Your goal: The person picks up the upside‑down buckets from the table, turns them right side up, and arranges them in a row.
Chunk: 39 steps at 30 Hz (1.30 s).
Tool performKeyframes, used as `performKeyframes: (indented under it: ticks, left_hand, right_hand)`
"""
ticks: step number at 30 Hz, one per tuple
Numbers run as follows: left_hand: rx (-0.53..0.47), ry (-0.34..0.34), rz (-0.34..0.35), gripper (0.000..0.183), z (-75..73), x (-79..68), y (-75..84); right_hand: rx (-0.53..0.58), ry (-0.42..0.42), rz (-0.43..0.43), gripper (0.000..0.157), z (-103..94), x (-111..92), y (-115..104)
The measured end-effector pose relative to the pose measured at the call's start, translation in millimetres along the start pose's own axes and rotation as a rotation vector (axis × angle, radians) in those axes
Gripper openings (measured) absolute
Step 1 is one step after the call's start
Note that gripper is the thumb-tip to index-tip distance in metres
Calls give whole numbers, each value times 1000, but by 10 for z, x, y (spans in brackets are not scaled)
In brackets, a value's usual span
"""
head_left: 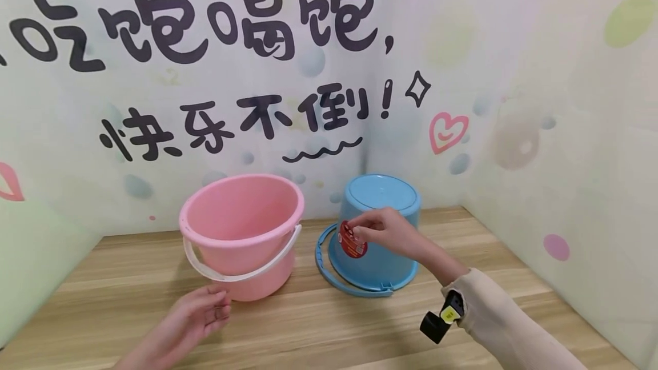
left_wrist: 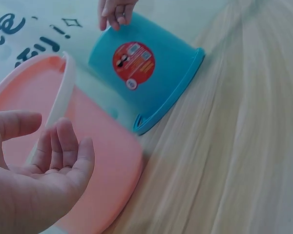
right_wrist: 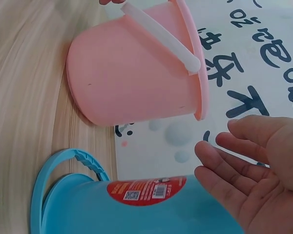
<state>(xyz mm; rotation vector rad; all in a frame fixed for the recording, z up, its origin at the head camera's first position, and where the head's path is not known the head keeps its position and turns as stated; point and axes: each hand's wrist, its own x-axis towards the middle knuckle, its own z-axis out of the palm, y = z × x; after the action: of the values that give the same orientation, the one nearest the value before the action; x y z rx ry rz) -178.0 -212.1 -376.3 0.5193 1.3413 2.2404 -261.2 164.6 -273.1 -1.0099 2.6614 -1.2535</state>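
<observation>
Showing open right hand (right_wrist: 254, 170) fingers beside blue bucket (right_wrist: 136, 209); head view hides palm; left hand (head_left: 192, 316) open, empty.

Left bucket (head_left: 247, 233): pink, white handle (head_left: 231, 270). Right bucket (head_left: 377, 233): blue, blue handle (head_left: 339, 284), red round label (head_left: 352, 240). Table (head_left: 319, 324): pale wood grain. Far wall (head_left: 205, 73): pastel dots, black lettering, pink heart (head_left: 448, 131).

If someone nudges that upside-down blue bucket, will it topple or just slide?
Probably slide: the blue bucket stands on its wide rim with the narrower base up, so it looks hard to tip. It seems thin, empty plastic, likely light, and the wooden table looks smooth. Its handle lies flat and might drag.
</observation>
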Motion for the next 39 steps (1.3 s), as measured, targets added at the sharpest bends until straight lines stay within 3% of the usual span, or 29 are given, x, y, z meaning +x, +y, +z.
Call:
performKeyframes:
  ticks: [5,16,24,33,39]
  left_hand:
    - [-13,-22,3,25,170,138,-94]
    - [18,-8,-27,15,575,558,-196]
    - [50,33,-79,16,781,894,-301]
    - [96,95,-131,25,906,1318,-354]
    - [162,177,-134,39,900,1618,-397]
  right_hand:
    - [45,3,-4,28,-51,-110,55]
    - [21,35,26,33,-206,-394,263]
    - [-8,56,100,33,-379,-615,425]
    - [7,28,173,32,-518,-660,740]
    - [39,72,326,33,-606,-605,1056]
